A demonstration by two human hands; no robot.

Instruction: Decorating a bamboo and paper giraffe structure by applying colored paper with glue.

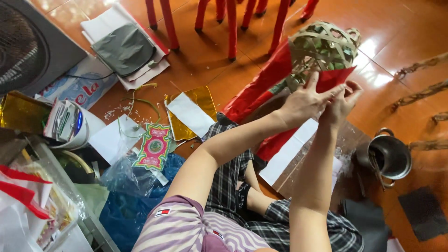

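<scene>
— So, what do we have in our hands?

— Our left hand (pixel 303 100) and right hand (pixel 343 105) meet on the edge of a red paper (pixel 333 78), fingers closed in a pinch on it. It lies against a woven basket (pixel 324 44) that is tilted on the orange floor (pixel 205 56).

— Is the paper stuck to the basket?

— We can't tell; our fingers hide that spot. More red paper wraps the part below.

— And nearby?

— A metal pot (pixel 389 156) sits to the right, gold foil (pixel 205 100) to the left, red chair legs (pixel 231 25) behind.
</scene>
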